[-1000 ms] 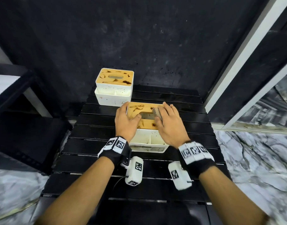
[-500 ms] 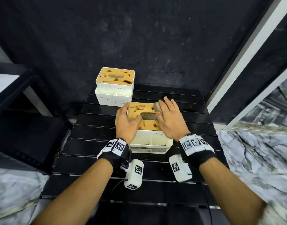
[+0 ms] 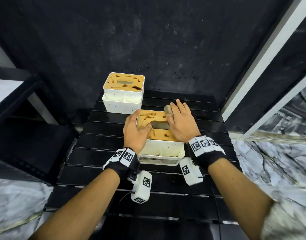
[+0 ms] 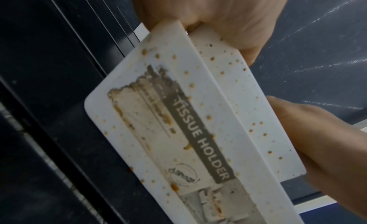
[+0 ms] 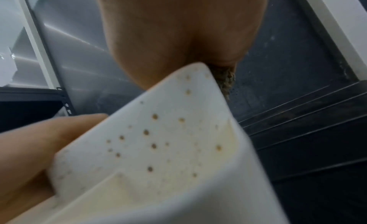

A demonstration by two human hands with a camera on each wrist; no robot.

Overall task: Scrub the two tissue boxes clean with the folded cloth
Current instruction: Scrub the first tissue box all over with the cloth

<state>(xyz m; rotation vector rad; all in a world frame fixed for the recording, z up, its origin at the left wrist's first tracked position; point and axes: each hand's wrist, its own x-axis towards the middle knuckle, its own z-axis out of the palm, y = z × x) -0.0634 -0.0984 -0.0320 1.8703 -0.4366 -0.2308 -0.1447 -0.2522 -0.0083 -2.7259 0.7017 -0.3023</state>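
Two white boxes on a black slatted table point(image 3: 197, 196). Near box point(image 3: 163, 150) with stained brown lid, front pocket split by a divider, contents impossible to tell. Far box point(image 3: 123, 101) behind and to the left, apart. Left hand point(image 3: 135, 132) gripping the near box at its left edge, thumb on the lid. Right hand point(image 3: 182, 124) with fingers straight, pressing the cloth point(image 3: 168, 110) on the far right corner of the lid; cloth mostly hidden beneath.
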